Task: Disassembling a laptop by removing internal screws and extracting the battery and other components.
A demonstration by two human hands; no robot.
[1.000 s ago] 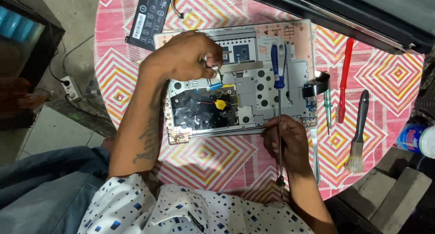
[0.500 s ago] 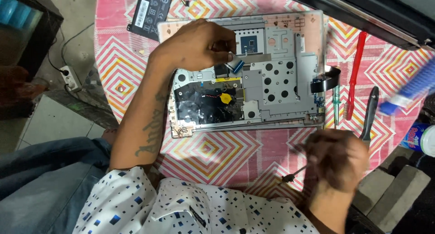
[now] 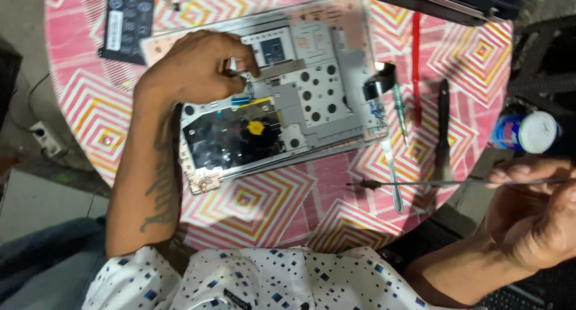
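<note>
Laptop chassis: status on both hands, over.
Left hand pinching a small part on the opened laptop chassis. Right hand off past the table edge, gripping a long thin screwdriver. Nothing over the chassis but the left hand.

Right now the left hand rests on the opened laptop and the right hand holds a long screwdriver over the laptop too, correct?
Not quite. In the head view the right hand holds the long screwdriver off to the side, over the table's edge, not over the opened laptop. The left hand does rest on it.

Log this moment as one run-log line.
left hand: fingertips on opened laptop chassis | right hand: holds long screwdriver, off table edge | table: patterned pink cloth
</note>
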